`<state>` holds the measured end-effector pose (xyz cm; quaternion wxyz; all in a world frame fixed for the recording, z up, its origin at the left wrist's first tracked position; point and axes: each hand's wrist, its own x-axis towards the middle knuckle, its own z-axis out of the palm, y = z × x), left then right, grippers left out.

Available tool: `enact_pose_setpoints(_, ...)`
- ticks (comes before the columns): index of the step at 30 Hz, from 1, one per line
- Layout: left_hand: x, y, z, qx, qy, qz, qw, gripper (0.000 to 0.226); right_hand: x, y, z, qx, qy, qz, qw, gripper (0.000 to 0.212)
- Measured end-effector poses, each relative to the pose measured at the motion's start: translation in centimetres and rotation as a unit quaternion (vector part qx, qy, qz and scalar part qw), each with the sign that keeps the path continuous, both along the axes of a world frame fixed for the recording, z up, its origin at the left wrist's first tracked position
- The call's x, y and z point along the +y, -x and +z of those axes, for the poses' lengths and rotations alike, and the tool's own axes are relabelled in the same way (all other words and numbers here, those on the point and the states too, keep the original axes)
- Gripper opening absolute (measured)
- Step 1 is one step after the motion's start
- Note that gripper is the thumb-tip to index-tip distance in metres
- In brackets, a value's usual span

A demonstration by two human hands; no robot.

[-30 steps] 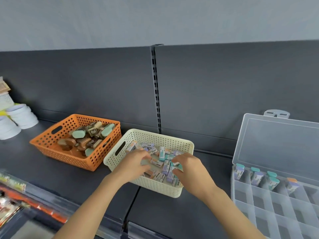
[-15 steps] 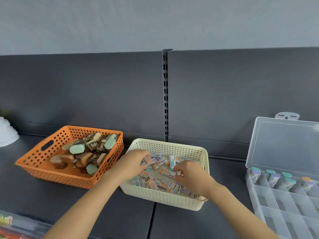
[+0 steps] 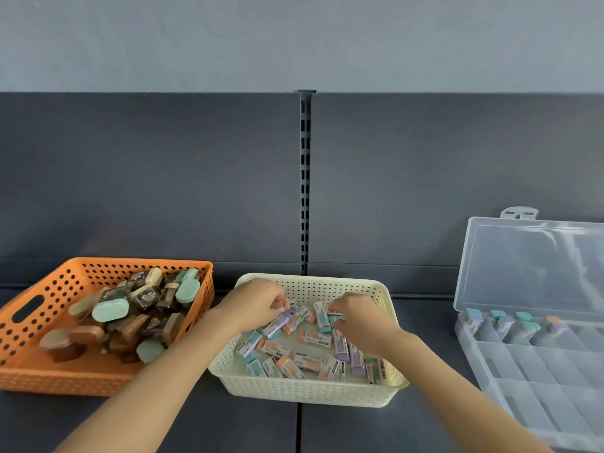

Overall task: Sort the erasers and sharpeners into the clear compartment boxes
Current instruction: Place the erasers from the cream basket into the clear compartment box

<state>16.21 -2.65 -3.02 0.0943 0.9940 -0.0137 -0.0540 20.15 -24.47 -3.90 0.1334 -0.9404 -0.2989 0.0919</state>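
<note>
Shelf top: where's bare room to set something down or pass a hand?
Free: shelf top between cream basket and clear compartment box; front strip before the baskets, crossed by forearms. Box's front compartments empty. Crowded: cream basket, with erasers, left hand and right hand; orange basket heaped.

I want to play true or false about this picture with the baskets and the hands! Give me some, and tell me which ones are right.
1. The left hand and the right hand are both in the cream basket. True.
2. The orange basket is to the right of the cream basket. False: it is to its left.
3. The clear compartment box has its lid open. True.
4. Every compartment of the box is full. False: only a few erasers stand in its back row.
</note>
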Motion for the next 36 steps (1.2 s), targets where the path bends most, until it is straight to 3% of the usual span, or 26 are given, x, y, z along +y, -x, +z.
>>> enact_pose_setpoints(7,-0.7,-0.1,-0.6,0.04,0.041,0.043,0.997,0.01,2.2,0.1,-0.2,-0.01,0.012,0.023,1.0,0.025)
enact_pose_setpoints(12,-1.1,0.7,-0.6,0.033,0.048,0.055,0.997,0.036,3.6,0.1,-0.1,-0.019,0.025,-0.027,0.999,0.022)
enact_pose_setpoints(17,-1.2,1.3,-0.9,0.008,0.04,0.046,0.998,0.017,4.5,0.1,-0.3,-0.034,0.045,-0.061,0.997,0.014)
enact_pose_setpoints(25,-1.3,1.9,-1.0,-0.002,0.079,0.045,0.996,0.031,4.2,-0.4,-0.6,0.056,0.002,-0.061,0.997,0.004)
enact_pose_setpoints(28,-1.4,1.8,-1.4,0.01,0.078,0.046,0.996,0.024,4.0,0.5,-0.4,0.072,0.04,-0.016,0.996,0.013)
enact_pose_setpoints(32,-1.4,1.6,-1.0,0.044,0.104,0.042,0.993,0.023,3.8,0.9,-0.3,0.093,0.009,-0.016,0.996,0.032)
enact_pose_setpoints(36,-1.1,1.7,-0.8,0.052,0.113,0.045,0.991,0.021,3.9,1.0,-0.5,0.117,-0.007,-0.028,0.993,0.013)
